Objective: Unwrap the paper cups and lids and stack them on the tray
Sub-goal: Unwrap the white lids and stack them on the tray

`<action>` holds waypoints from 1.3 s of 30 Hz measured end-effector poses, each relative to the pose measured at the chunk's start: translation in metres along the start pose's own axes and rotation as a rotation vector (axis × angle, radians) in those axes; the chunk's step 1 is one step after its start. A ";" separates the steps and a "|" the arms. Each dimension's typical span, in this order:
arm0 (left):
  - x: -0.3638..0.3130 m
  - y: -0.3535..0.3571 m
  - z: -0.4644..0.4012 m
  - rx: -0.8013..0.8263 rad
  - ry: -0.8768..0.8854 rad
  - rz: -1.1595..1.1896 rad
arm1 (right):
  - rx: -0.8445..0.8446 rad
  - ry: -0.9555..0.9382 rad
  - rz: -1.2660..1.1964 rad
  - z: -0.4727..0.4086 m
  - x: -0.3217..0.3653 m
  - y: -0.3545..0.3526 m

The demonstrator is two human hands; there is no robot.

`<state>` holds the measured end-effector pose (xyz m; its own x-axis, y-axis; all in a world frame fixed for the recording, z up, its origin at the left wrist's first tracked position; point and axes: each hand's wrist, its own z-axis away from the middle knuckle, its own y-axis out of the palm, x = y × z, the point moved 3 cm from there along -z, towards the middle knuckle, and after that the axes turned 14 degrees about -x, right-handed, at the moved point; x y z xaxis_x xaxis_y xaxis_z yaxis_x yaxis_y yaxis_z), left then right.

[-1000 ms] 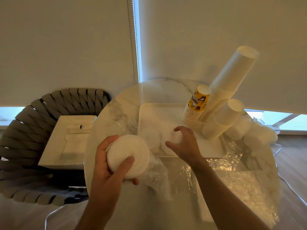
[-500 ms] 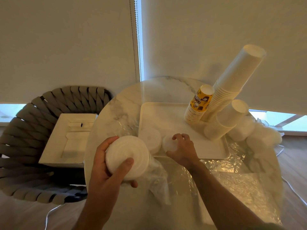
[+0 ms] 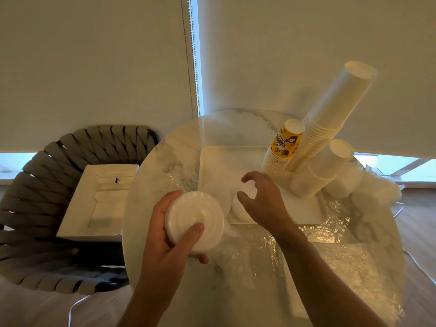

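Your left hand (image 3: 174, 234) grips a stack of lids (image 3: 194, 223) at lower centre, thumb across its face and fingers curled behind, with plastic wrap (image 3: 238, 241) trailing off its far end, probably so the sleeve can slide away. Your right hand (image 3: 264, 201) hovers over the near edge of the tray (image 3: 219, 161), fingers spread and half curled over a small lid pile (image 3: 240, 204); whether they touch it I cannot tell. At the tray's upper right stand leaning cups (image 3: 330, 119), a yellow printed stack (image 3: 283, 147) and a short stack (image 3: 323, 171), kept back to leave room in front. The tray sits on the table (image 3: 169, 156), beside crumpled wrap.
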<state>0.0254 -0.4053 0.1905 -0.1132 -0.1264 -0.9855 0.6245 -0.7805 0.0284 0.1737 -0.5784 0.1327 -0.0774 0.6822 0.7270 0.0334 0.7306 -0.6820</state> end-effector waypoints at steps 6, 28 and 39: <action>-0.005 0.007 0.000 0.023 0.027 -0.028 | 0.117 -0.041 -0.327 0.009 0.070 -0.034; -0.008 0.006 -0.004 0.003 -0.007 -0.014 | 0.433 -0.182 -0.268 0.027 0.092 -0.042; -0.003 -0.001 -0.010 -0.026 0.042 -0.067 | 0.147 -0.133 -0.186 0.004 0.046 -0.030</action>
<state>0.0327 -0.3975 0.1920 -0.1235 -0.0478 -0.9912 0.6364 -0.7702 -0.0422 0.1655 -0.5694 0.1866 -0.1997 0.5195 0.8308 -0.1377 0.8246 -0.5487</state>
